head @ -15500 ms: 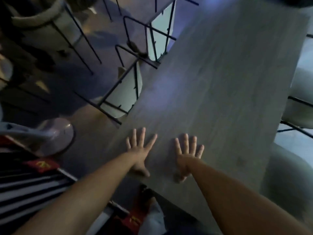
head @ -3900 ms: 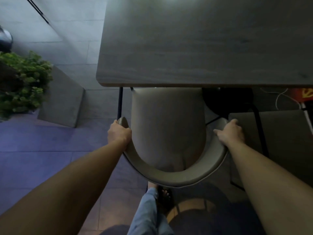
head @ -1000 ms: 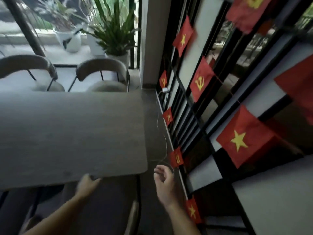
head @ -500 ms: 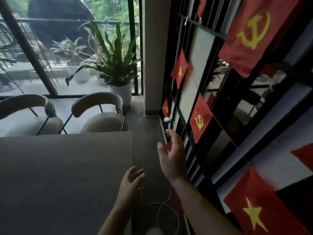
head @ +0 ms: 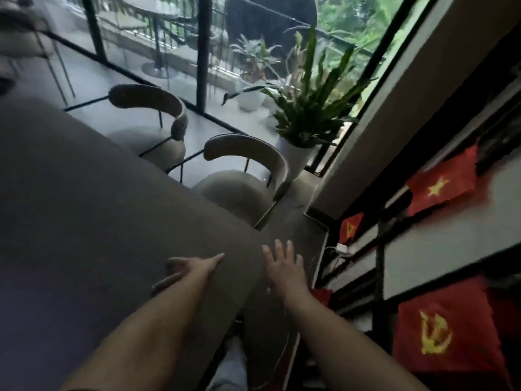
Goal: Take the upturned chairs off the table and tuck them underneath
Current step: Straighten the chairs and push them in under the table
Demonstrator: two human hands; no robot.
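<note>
The grey wooden table fills the left of the head view, with no chair on its top. Two beige chairs stand upright at its far side, one further left and one near the corner, seats partly under the table edge. A third beige chair is below the near corner, mostly hidden by my arms. My left hand lies flat on the table near its corner, fingers spread. My right hand hovers open just past the corner, holding nothing.
A potted plant in a white pot stands right behind the nearer chair. A dark lattice wall with red flags runs along the right. A white charger and cable hang by the wall. Glass panels close off a terrace.
The view has swung left and tilted. My left hand moved up onto the table top by the corner. My right hand dropped from near the wall cable to beside the corner.
</note>
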